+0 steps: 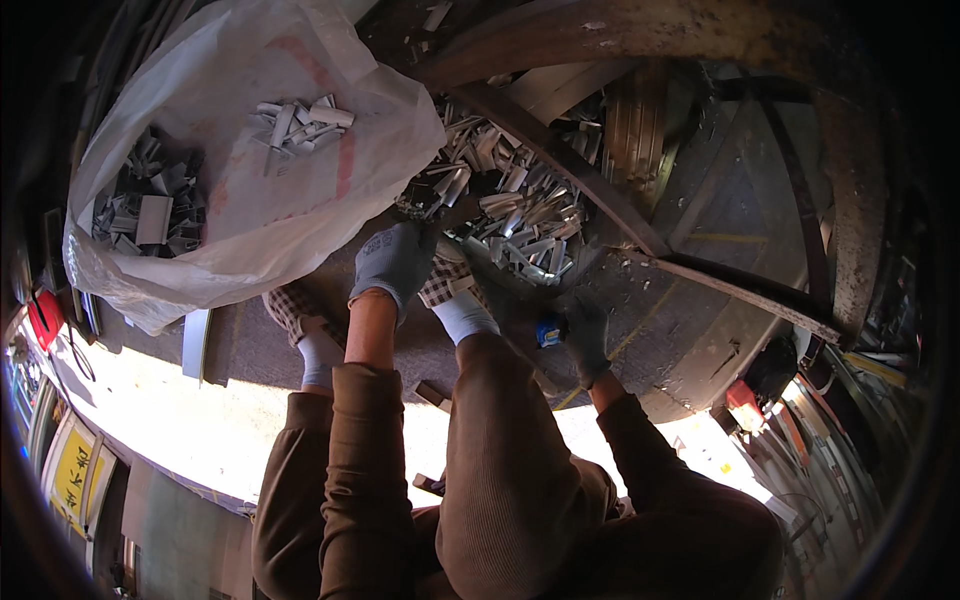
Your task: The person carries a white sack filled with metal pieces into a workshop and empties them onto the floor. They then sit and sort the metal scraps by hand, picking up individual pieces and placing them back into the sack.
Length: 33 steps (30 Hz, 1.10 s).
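Observation:
My left hand (390,262), in a grey work glove, reaches to the near left edge of a heap of short metal offcuts (520,205). Its fingertips are lost in dark shadow, so whether they grip a piece does not show. To its left gapes a large white woven sack (280,225), with metal pieces (300,124) on its inner side and more offcuts (150,215) at its left. My right hand (587,338), gloved as well, is low over the floor right of my foot. Its fingers are closed at a small blue object (548,332), whose kind is unclear.
A rusty curved metal frame (640,30) with a straight bar (740,290) spans the far right. My checkered shoes (440,282) stand between sack and heap. Small blocks (432,395) lie near my legs. Long metal profiles (810,450) lie at right.

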Tool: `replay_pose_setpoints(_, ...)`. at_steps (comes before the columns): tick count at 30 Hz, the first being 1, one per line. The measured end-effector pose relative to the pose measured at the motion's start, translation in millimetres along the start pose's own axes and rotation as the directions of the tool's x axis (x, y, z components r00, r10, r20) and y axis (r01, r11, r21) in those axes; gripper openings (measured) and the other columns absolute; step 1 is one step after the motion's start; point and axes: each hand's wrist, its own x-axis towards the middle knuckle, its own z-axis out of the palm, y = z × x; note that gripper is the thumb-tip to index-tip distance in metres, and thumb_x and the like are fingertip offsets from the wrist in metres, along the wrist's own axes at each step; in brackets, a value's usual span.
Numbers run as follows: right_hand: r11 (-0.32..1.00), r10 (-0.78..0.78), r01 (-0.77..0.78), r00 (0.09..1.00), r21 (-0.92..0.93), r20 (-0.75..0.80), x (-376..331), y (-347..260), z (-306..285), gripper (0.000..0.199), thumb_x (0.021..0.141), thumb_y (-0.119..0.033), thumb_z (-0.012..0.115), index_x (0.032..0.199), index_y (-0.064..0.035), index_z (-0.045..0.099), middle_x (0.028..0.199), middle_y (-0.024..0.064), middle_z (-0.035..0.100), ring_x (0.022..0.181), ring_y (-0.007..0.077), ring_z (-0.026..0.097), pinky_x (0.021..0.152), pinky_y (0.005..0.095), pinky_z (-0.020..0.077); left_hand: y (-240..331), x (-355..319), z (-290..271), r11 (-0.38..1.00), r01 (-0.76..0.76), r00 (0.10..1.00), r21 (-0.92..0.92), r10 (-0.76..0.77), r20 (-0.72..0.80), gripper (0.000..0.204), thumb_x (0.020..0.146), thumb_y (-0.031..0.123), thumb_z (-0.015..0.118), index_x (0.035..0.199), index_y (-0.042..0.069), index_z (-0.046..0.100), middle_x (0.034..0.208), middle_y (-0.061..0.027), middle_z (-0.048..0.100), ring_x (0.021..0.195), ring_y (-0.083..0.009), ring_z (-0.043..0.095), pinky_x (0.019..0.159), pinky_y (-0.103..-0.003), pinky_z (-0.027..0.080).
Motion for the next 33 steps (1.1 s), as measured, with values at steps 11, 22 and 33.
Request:
replay_pose_setpoints(11,0.996,0.086,-0.087,0.985,0.006,0.152,-10.2,-30.2,30.1,0.02,0.103,-0.016,0.059,0.105,-0.0018,0.073,0.071,-0.001,0.06,0.058,0.0054,0.054,0.052,0.0273,0.0446,26.1,23.9,13.6,0.984,-0.078,0.993,-0.159,0.09,0.07,0.038,0.099,0.049,0.059,0.12,0.02,0.075,0.111,-0.0181,0.074,0.108,-0.0407,0.068,0.092,-0.049,0.054)
replay_pose_setpoints(22,0.976,-0.014,0.032,0.996,-0.217,0.086,11.2,-21.5,37.0,0.022,0.102,-0.018,0.058,0.109,-0.0032,0.073,0.072,0.0098,0.068,0.065,0.0175,0.067,0.059,0.0367,0.051,41.7,18.4,24.9,0.938,-0.066,0.996,-0.341,0.083,0.033,0.04,0.101,0.043,0.061,0.125,0.013,0.073,0.105,-0.019,0.076,0.098,-0.0329,0.073,0.09,-0.044,0.054)
replay_pose_setpoints(33,0.941,-0.133,0.166,0.983,-0.295,0.129,-11.1,-31.3,15.8,0.022,0.101,-0.016,0.059,0.109,-0.0005,0.073,0.088,0.0139,0.074,0.078,0.0169,0.069,0.07,0.0342,0.0534,4.6,-18.8,38.6,0.881,-0.173,0.985,-0.44,0.163,-0.061,0.035,0.103,0.032,0.057,0.116,0.003,0.072,0.085,-0.0177,0.072,0.078,-0.0318,0.071,0.073,-0.041,0.054)
